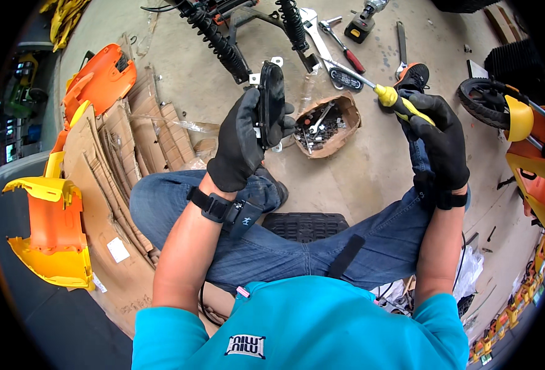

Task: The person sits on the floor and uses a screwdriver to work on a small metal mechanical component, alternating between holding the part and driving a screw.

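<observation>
My left hand (235, 145), in a black glove, is closed around a long rounded black part with small metal bracket tabs (273, 92). It is held upright in front of me; I cannot make out its exact kind. In my gloved right hand (442, 139) is a screwdriver with a yellow and black handle (386, 95). Its shaft points up and left, away from the black part. Between and beyond my hands sits an open cardboard box (329, 150) of loose screws and small hardware. A small black digital display (346, 79) lies just behind it.
Ahead stands a vehicle frame with black coil shock absorbers (217, 46). A large adjustable wrench (312, 31), a red-handled ratchet (352, 60), a cordless power tool (360, 29) and a spanner (402, 43) lie nearby. Flattened cardboard (93, 166) and orange-yellow panels (53, 225) are left; a wheel (479, 102) is right.
</observation>
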Motion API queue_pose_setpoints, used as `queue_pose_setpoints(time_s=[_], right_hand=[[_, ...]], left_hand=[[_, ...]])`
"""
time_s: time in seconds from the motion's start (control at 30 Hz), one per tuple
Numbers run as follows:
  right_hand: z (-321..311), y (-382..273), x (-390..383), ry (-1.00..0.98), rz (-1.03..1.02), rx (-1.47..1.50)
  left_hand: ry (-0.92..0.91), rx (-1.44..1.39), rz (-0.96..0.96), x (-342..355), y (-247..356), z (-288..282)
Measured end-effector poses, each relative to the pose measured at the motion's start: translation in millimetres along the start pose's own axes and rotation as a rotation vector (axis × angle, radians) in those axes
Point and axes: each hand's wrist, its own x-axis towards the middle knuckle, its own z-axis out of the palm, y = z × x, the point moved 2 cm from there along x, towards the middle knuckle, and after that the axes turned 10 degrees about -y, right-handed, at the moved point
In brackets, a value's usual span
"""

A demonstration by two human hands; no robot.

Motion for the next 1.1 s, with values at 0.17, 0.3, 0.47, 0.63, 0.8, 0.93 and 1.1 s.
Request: queue_pose_setpoints(time_s=[0.17, 0.3, 0.47, 0.63, 0.8, 0.93, 1.1], right_hand=[[5, 9, -3, -0.078, -0.045, 0.017], [14, 8, 1, -0.114, -0.035, -0.067], [22, 10, 6, -0.136, 0.031, 0.022], [25, 17, 9, -0.155, 0.027, 0.026], [27, 14, 9, -0.159, 0.022, 0.023], [30, 11, 10, -0.191, 0.14, 0.106], [28, 10, 8, -0.22, 0.248, 0.185]], left_hand=[[0.0, -0.044, -0.029, -4, 2, 11], [-0.013, -0.057, -0.056, -1, -4, 6], [-0.015, -0.004, -0.042, -1, -8, 3], [0.02, 0.113, -0.063, -5, -3, 12], [-0.002, 0.0, -0.053, -3, -11, 3], [0.007, 0.083, -0.031, -2, -13, -2], [0.032, 0.148, -0.005, 0, -9, 4]])
